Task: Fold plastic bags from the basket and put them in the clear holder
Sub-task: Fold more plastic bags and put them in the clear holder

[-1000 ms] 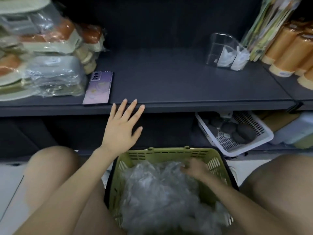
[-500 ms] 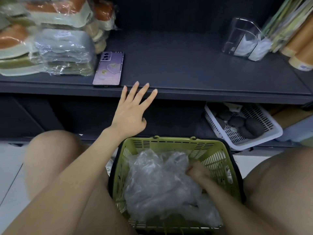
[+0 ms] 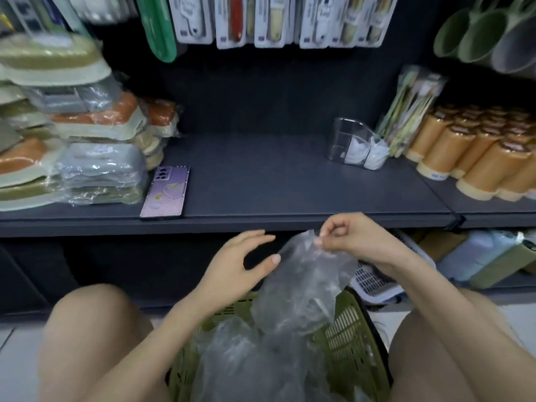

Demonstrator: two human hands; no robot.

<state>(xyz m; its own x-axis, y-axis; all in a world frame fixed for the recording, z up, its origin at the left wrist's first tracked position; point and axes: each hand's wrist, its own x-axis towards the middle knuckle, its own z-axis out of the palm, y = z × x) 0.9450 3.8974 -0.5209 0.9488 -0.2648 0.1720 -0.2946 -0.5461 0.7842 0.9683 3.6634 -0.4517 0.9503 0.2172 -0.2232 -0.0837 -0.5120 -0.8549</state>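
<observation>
Head view: the right hand (image 3: pixel 356 242) sits just past centre at about 4 o'clock, its thumb and curled fingertips pinching the top edge of a clear plastic bag (image 3: pixel 304 285). The bag hangs down crumpled from that pinch, and its lower end reaches the green basket (image 3: pixel 353 338) at 6 o'clock, between the person's bare knees. More clear bags (image 3: pixel 246 367) lie heaped inside the basket.

The left hand (image 3: pixel 240 265) is at 7 o'clock from the right one, just beside the hanging bag. Its fingers are straight and spread and it holds nothing. Its thumb tip is right at the bag's edge; I cannot tell if it touches.

The clear holder (image 3: pixel 342 140) stands upright at 2 o'clock on the dark shelf (image 3: pixel 275 175), well apart from both hands, with white folded bags (image 3: pixel 368 153) in its near end.

A purple phone (image 3: pixel 165 192) lies flat at 9 o'clock near the shelf's front edge, beside stacked wrapped trays (image 3: pixel 87 158). Orange rolls (image 3: pixel 470 158) lie at 3 o'clock. A white basket (image 3: pixel 374 282) sits under the shelf, behind the right wrist.
</observation>
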